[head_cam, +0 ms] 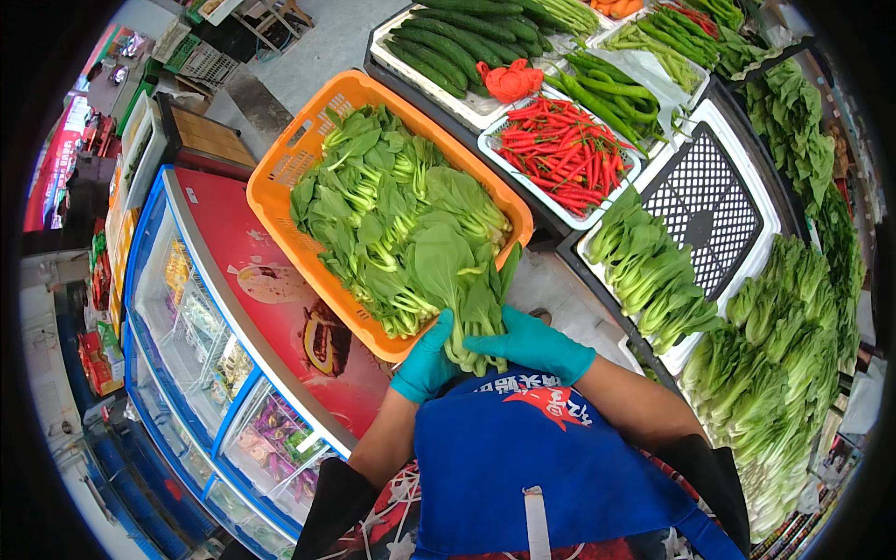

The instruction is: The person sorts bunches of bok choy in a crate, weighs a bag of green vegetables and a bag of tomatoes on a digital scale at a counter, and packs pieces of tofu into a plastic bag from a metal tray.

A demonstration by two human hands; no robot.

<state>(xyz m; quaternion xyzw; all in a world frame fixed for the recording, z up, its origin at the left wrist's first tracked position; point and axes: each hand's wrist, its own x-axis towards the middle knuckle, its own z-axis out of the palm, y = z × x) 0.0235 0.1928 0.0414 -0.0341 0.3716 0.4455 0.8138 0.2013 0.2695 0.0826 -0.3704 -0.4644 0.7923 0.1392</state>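
Note:
A bunch of leafy bok choy [455, 287] is held in front of my blue apron, its pale stems toward me and its leaves over the near rim of an orange plastic basket [269, 203]. My left hand [427, 360], in a teal glove, grips the stems from the left. From the right, my gloved right hand [535, 346] closes around the same stems. More bok choy [371, 203] fills much of the basket, lying in loose layers.
To the left stands a glass-topped chest freezer [210, 336]. At the upper right are cucumbers [455, 45], red chilies [560, 154] in a white basket and green peppers [609, 91]. A row of bok choy [651, 273] lies beside a black mesh tray [703, 210], with leafy lettuce [763, 392] farther right.

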